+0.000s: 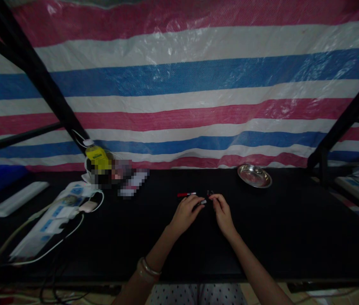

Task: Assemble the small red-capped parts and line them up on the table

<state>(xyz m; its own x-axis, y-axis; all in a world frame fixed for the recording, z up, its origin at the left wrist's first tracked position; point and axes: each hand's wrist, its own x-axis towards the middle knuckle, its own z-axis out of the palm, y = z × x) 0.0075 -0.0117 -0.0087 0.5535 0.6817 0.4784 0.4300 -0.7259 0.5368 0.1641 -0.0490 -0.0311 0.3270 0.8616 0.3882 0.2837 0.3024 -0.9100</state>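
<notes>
Over the middle of the black tabletop, my left hand is closed in a pinch on a small silvery cylinder. A few centimetres to the right, my right hand has its thumb and fingertips pressed together. Some small dark bits lie at or just beyond those fingertips; whether they are held is too small to tell. Just beyond my left hand lies a slim red tube with a silvery end, shaped like a lipstick or pen. The two hands are apart.
A shiny round metal dish stands at the back right. To the left are a white power strip with cables, a long white bar and a bottle of yellow liquid. Black frame posts and a striped sheet enclose the table.
</notes>
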